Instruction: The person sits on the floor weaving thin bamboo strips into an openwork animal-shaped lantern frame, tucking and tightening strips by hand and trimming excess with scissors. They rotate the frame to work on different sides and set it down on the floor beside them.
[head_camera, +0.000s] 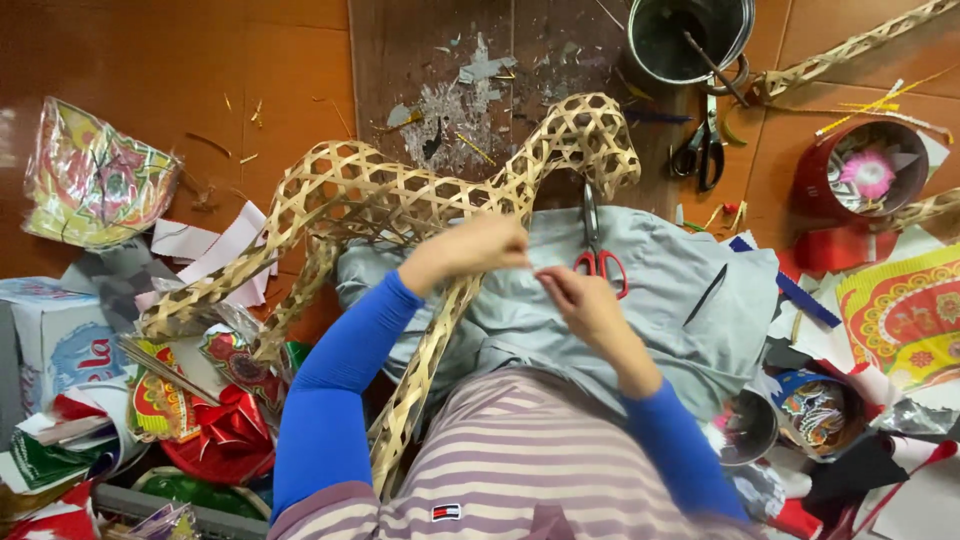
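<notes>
Woven bamboo lattice frame (400, 200), open hexagonal weave, arching across the frame's centre with 1 leg running lower left: left hand (480, 248), grip pinched narrow, touches it, while right hand (575, 300), fingers curled, grip contents indiscernible, lies just right over grey cloth (680, 290) near red-handled scissors (597, 250).

The woven frame (400, 195) is split bamboo strip, pale, matt and rough-edged, in an open lattice. Under it lies soft grey cloth (660, 290), matt and creased. The red-handled scissors (597, 250) have dull steel blades and glossy plastic grips. The metal bucket (690, 40) shines (its inside darker). The floor (200, 70) is smooth, semi-gloss orange-brown tile, littered with paper scraps.
</notes>
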